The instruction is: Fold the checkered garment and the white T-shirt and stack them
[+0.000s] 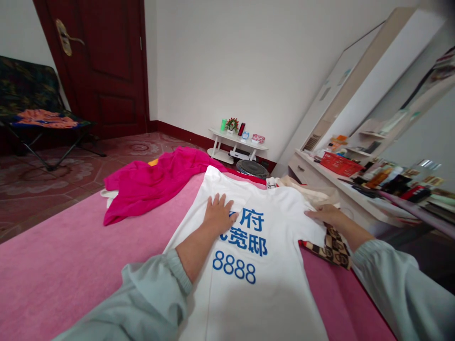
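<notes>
A white T-shirt (280, 289) with blue printed characters and digits lies spread on the pink bed cover (88, 265). Its left side looks folded inward, with a straight edge running down. My left hand (219, 214) rests flat on the upper left of the shirt, fingers spread, covering part of the print. At the right sleeve, my right hand (329, 217) has its fingers closed on the fabric near the shoulder. Under that sleeve a brown patterned cloth (337, 248) sticks out. Beyond the collar lies some cream fabric (309, 187).
A bright pink garment (152, 182) is heaped on the bed's far left. To the right stands a dresser (298, 166) with a red basket (340, 164) and several bottles. A folding chair (42, 118) holds orange cloth; a low white stand (236, 137) is by the wall.
</notes>
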`<state>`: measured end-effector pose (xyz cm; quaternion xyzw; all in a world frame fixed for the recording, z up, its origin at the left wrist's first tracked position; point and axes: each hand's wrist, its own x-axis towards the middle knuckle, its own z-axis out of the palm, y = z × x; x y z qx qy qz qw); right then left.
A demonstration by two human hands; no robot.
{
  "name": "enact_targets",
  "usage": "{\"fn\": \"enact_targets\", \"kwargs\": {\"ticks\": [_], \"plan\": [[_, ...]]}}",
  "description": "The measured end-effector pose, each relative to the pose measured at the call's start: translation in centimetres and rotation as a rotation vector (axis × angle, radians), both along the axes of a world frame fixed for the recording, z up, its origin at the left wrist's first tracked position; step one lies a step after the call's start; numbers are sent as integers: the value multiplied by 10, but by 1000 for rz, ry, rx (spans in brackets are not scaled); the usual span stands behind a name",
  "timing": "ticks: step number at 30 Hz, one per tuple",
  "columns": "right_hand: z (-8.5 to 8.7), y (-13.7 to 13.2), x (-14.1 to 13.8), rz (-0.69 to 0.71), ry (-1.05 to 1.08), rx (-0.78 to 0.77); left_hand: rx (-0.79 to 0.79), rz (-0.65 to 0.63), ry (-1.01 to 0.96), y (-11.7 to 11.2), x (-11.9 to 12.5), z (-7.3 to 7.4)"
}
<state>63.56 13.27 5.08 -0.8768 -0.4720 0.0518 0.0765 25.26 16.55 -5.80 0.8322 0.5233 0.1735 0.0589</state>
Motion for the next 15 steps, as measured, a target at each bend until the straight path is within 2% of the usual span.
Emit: {"fn": "enact_targets", "kwargs": {"ticks": [3,6,10,13,15], "plan": [[5,-9,-11,-48,34,114,0,-4,-16,-1,-1,1],[17,-10,-37,-92,229,340,12,-6,-59,-1,-1,0],[33,7,-97,-97,640,572,27,-5,-234,4,-1,0],[34,28,-148,-12,765,593,7,43,-487,9,-4,4],[26,41,-181,69,805,579,-17,81,-651,12,-6,8]]}}
